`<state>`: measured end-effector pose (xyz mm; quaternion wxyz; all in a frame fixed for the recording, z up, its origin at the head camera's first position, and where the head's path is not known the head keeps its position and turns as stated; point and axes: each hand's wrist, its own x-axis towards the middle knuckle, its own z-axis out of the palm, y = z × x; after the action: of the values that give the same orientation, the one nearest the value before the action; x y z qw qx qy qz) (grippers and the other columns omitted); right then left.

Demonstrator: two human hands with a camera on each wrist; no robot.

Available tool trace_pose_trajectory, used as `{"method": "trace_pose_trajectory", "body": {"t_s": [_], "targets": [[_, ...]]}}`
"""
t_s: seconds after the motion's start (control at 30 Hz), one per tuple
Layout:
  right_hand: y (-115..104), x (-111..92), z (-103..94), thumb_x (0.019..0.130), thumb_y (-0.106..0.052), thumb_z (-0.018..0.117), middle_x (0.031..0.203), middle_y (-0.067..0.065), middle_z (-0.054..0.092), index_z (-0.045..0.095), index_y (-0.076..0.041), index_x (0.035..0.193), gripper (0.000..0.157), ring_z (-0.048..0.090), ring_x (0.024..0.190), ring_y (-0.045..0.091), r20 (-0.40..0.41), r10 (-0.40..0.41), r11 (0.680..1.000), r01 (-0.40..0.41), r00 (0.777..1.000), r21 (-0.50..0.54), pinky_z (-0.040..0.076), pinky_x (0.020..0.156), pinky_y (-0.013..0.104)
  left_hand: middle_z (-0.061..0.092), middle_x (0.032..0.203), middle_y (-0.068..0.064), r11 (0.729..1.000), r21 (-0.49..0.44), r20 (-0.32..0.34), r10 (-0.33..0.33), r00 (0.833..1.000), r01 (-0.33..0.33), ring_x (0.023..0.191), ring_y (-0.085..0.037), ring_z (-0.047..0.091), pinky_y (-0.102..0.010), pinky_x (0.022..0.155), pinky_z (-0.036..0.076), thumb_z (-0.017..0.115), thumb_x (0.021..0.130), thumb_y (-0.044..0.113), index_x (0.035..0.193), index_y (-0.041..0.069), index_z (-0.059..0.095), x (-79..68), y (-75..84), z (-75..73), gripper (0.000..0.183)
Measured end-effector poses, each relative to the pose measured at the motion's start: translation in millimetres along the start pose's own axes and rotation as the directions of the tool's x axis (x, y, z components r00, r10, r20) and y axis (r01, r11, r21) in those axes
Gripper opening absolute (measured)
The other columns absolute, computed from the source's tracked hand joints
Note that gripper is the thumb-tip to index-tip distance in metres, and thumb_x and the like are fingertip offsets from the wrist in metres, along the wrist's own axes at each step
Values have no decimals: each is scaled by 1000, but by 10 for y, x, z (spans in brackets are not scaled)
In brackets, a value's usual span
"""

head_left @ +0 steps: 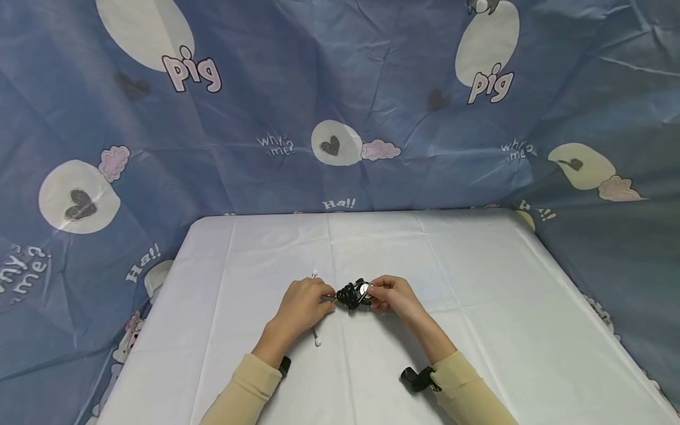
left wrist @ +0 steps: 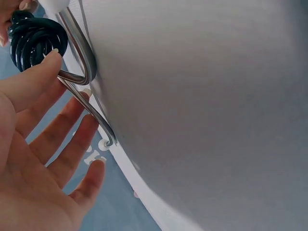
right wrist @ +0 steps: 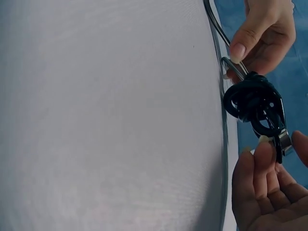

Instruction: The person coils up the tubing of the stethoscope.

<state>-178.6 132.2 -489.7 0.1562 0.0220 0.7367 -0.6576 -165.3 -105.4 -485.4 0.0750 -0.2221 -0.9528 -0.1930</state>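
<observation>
A stethoscope with its black tubing [head_left: 349,296] wound into a bundle is held just above the white table, between both hands. My left hand [head_left: 304,304] pinches the metal ear tubes [left wrist: 79,43] between thumb and forefinger; the other fingers are spread below in the left wrist view. White ear tips [head_left: 317,342] stick out on both sides of that hand. At the bundle's other end, my right hand [head_left: 398,296] grips the round chest piece [head_left: 364,289] with thumb and fingertips. In the right wrist view, black loops [right wrist: 255,103] partly hide the chest piece.
The white-covered table [head_left: 478,260] spreads out around the hands. Behind and beside it hangs a blue patterned cloth [head_left: 419,59]. A black camera mount [head_left: 417,379] sits on the right wrist, another [head_left: 284,366] on the left.
</observation>
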Motion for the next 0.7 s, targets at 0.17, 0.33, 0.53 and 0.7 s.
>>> {"method": "trace_pose_trajectory", "body": {"t_s": [0.17,0.33,0.53,0.7], "targets": [[4,-6,-28,92,-12,66,82,6,67,64,9,115,31,65,68,16,-21,-1,1000,1,1000,-2,57,66,28,74,98,1,1000,-19,7,-1,1000,1,90,-22,67,-45,83,52,82,79,26,100,17,77,-11,-25,3,23],[22,-10,-79,93,-16,66,85,6,66,65,7,114,31,66,70,19,-45,-12,1000,12,999,-1,58,68,31,74,99,1,999,-34,14,-7,1000,7,90,-23,66,-44,82,52,82,79,27,102,17,77,-24,-45,-7,26],[34,-15,-140,94,-16,65,84,5,65,65,8,114,32,66,69,19,-57,-18,1000,18,998,6,58,67,29,74,99,2,999,-48,9,-25,1000,25,91,-23,66,-45,81,51,82,78,30,105,18,76,-36,-68,-30,29],[47,-33,-179,94,-15,64,85,9,67,64,10,114,32,65,69,18,-65,-19,1000,20,998,18,57,65,27,73,101,3,998,-40,4,-39,999,39,93,-23,66,-43,83,51,83,78,28,105,20,76,-52,-88,-28,29]]}}
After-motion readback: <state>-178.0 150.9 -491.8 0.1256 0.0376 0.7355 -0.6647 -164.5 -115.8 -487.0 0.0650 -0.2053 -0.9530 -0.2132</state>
